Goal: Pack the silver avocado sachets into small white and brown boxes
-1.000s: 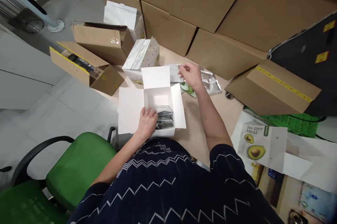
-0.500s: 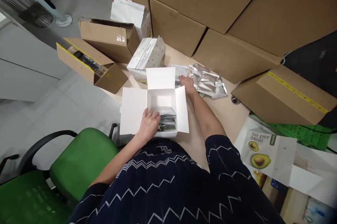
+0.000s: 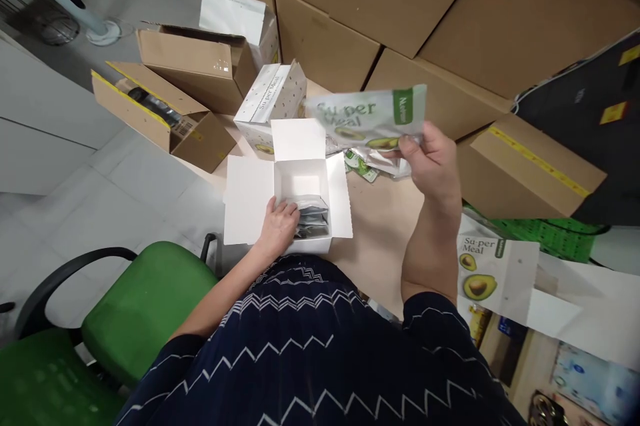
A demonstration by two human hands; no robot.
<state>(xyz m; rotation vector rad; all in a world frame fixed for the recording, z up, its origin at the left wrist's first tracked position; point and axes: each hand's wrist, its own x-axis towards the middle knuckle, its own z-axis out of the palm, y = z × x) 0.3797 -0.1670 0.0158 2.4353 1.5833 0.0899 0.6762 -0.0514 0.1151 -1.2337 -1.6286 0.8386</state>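
My right hand (image 3: pixel 427 156) pinches the lower right corner of a foil pouch (image 3: pixel 367 118), printed "Su-per Meal" with avocados, and holds it up above the table. An open white carton (image 3: pixel 300 158) stands in front of me with its flaps spread outward. Several silvery pouches (image 3: pixel 314 213) sit in a row in its near part, and the far part shows bare white bottom. My left hand (image 3: pixel 280 223) is closed over the carton's left wall, its fingertips inside beside the pouches. Beneath the raised pouch lie more pouches (image 3: pixel 367 169), partly hidden, some silver and some green.
A closed printed carton (image 3: pixel 270 106) stands behind the open one, near brown boxes (image 3: pixel 195 66). Large cardboard boxes (image 3: pixel 325 33) form a wall at the back. To the right are another brown box (image 3: pixel 530 166) and a printed carton (image 3: pixel 493 276). A green chair (image 3: pixel 150 306) stands left.
My right hand has picked up a pouch from the table pile and raised it to the right, its printed face now showing. My left hand stays at the carton. The view has shifted slightly.
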